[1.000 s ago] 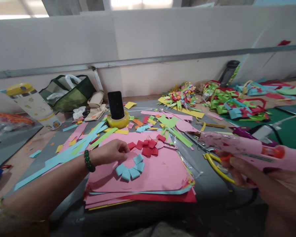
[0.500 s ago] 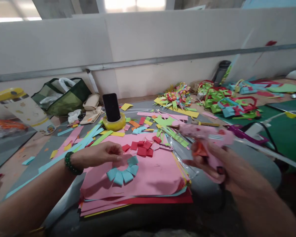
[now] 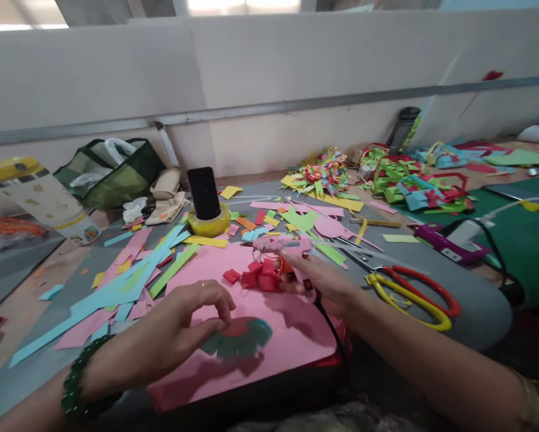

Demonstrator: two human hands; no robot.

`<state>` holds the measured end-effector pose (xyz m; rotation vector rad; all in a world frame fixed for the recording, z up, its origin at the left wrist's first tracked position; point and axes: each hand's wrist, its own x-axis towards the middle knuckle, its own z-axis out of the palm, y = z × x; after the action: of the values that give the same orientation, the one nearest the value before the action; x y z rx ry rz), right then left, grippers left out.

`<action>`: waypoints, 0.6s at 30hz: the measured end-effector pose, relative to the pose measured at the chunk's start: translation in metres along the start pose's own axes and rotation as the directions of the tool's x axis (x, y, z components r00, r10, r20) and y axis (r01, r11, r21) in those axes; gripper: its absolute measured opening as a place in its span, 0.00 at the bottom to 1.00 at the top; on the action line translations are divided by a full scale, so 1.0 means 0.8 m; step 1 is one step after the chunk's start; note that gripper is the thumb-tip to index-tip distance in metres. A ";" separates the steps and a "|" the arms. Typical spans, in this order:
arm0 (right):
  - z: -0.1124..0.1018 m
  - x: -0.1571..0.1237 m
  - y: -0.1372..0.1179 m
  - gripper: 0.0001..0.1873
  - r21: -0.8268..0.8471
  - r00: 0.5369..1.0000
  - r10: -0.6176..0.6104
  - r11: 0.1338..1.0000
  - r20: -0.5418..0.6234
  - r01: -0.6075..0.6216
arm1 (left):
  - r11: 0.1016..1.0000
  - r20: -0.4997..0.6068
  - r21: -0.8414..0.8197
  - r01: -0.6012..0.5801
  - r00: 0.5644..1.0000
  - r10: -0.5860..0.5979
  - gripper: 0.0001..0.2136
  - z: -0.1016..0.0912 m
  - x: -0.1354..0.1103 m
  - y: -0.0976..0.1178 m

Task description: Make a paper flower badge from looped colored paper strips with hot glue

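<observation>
My left hand (image 3: pixel 183 318), with a green bead bracelet on its wrist, pinches the edge of a paper flower (image 3: pixel 242 343). The flower has a pink middle with blue-green petals along its near side and is tilted just above a stack of pink paper sheets (image 3: pixel 296 342). Wrapped around the handle of a pink hot glue gun (image 3: pixel 285 244) is my right hand (image 3: pixel 330 282). The gun's nozzle points left, above the far part of the stack. Small red paper squares (image 3: pixel 260 276) lie just below the gun, and some fingers are partly hidden there.
Scissors (image 3: pixel 404 294) with red and yellow handles lie at right, near a purple power strip (image 3: pixel 451 243). Coloured paper strips (image 3: pixel 129 279) spread across the left. Behind stand a phone (image 3: pixel 204 193) in a yellow tape roll (image 3: pixel 210 221) and a pile of paper flowers (image 3: pixel 323 171).
My right hand has brought the glue gun leftward over the red squares, uncovering the scissors. My left hand has moved nearer to me, and the flower is now lifted and tilted.
</observation>
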<state>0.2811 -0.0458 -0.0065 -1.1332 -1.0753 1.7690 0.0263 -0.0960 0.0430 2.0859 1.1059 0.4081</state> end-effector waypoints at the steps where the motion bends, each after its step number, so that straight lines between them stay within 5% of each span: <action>1: 0.000 -0.002 0.000 0.23 0.005 1.000 0.004 1.000 -0.011 -0.004 | 0.999 -0.009 -0.034 0.007 1.000 -0.008 0.06 -0.003 -0.006 0.002; 5: 0.005 -0.007 0.000 0.24 -0.021 0.999 -0.022 1.000 -0.044 0.021 | 0.939 0.010 -0.327 0.103 0.994 -0.106 0.11 -0.022 -0.021 -0.010; 11: 0.014 -0.004 -0.004 0.25 -0.074 0.981 -0.138 0.989 -0.139 0.128 | 0.687 0.053 -0.647 0.331 0.918 -0.392 0.14 -0.037 -0.003 -0.072; 14: 0.015 -0.012 -0.014 0.24 -0.067 0.978 -0.177 0.983 -0.115 0.170 | 0.595 0.102 -0.714 0.369 0.896 -0.433 0.17 -0.043 0.003 -0.088; 18: 0.009 -0.034 -0.028 0.23 -0.070 0.963 -0.242 0.969 -0.117 0.235 | 0.639 0.095 -0.639 0.429 0.868 -0.487 0.19 -0.062 0.001 -0.101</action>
<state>0.2865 -0.0645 0.0238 -1.0828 -1.1405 1.4700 -0.0483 -0.0432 0.0180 1.1304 1.2732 0.5333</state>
